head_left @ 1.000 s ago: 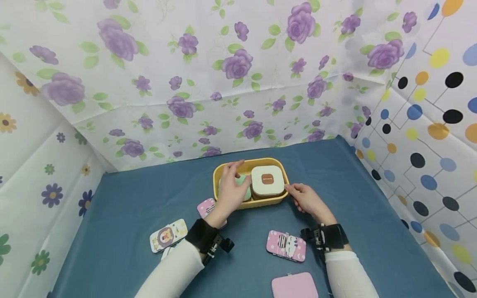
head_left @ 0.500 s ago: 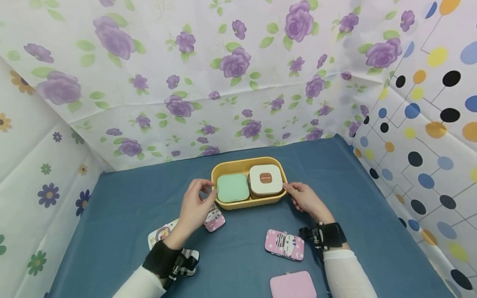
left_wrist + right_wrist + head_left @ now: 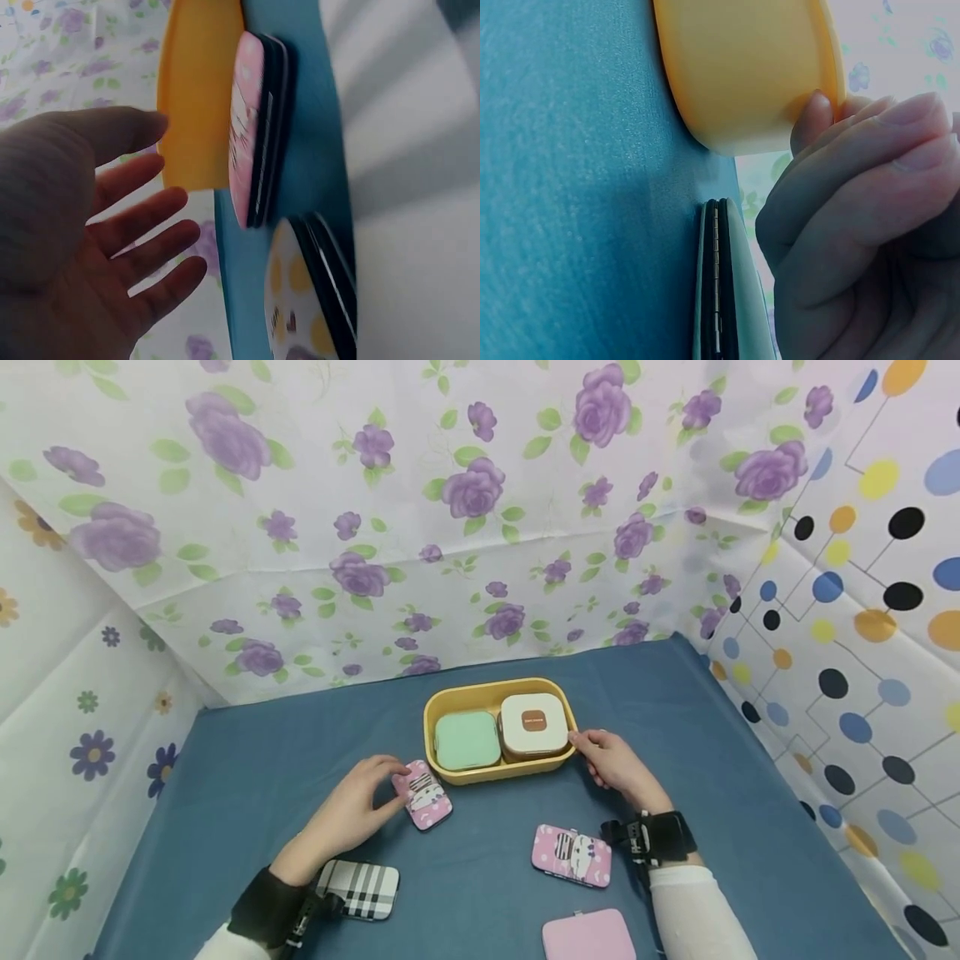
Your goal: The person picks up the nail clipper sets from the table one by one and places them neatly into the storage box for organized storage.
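Note:
My left hand (image 3: 347, 808) hovers with loosely bent, spread fingers over a flat pink cat-print case (image 3: 424, 800). In the left wrist view the fingertips stay apart from this case (image 3: 247, 131). My right hand (image 3: 617, 767) pinches the right rim of a yellow oblong bin (image 3: 480, 693) between thumb and fingers; its curled fingers show at the bin's edge (image 3: 750, 67) in the right wrist view. Inside the bin, a mint-green square case (image 3: 467, 740) sits left of a white-topped square box (image 3: 534, 723) with a brown label.
A black-and-white plaid case (image 3: 360, 889) lies by my left wrist. A second pink cat-print case (image 3: 572, 855) and a plain pink case (image 3: 589, 935) lie nearer on the right. A yellow-spotted case (image 3: 300, 292) appears in the left wrist view. Patterned cloth walls (image 3: 375, 635) border the blue cloth.
My left hand has left the inside of the bin, uncovering the mint-green case, and moved left and down to the pink cat-print case. My right hand stays on the rim.

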Motion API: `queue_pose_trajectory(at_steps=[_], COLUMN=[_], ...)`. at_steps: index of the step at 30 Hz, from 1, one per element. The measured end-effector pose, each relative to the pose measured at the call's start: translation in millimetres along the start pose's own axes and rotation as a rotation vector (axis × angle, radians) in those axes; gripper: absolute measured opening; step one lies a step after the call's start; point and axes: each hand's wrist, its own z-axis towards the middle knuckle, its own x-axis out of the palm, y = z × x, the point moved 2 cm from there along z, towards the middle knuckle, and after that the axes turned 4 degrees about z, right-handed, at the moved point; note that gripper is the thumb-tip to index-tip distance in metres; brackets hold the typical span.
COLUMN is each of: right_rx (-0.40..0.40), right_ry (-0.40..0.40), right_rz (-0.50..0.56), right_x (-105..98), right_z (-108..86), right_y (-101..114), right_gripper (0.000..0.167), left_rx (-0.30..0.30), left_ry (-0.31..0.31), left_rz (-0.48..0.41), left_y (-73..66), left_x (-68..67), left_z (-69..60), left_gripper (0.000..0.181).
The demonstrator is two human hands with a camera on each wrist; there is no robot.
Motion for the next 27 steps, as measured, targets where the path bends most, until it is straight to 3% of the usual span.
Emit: queue_pose_trajectory(at_steps=[9,15,27], right_rx=[0.017,0.019,0.019], right_ry=[0.003,0.004,0.004], right_rz=[0.024,0.040,0.037], right_x=[-0.8,0.7,-0.5], right_z=[1.5,2.8,1.9], right_y=[-2.0,-3.0,-3.2], right_gripper=[0.055,0.054,0.054], left_rx=[0.161,0.198,0.217], left_ry=[0.161,0.268,0.289], left_rz=[0.157,0.175,0.184], left_y=[3.2,4.9,4.1], left_x=[7.4,12.4,17.9], left_z=[1.8,3.0,9.9], left_gripper=[0.058,0.067,0.077])
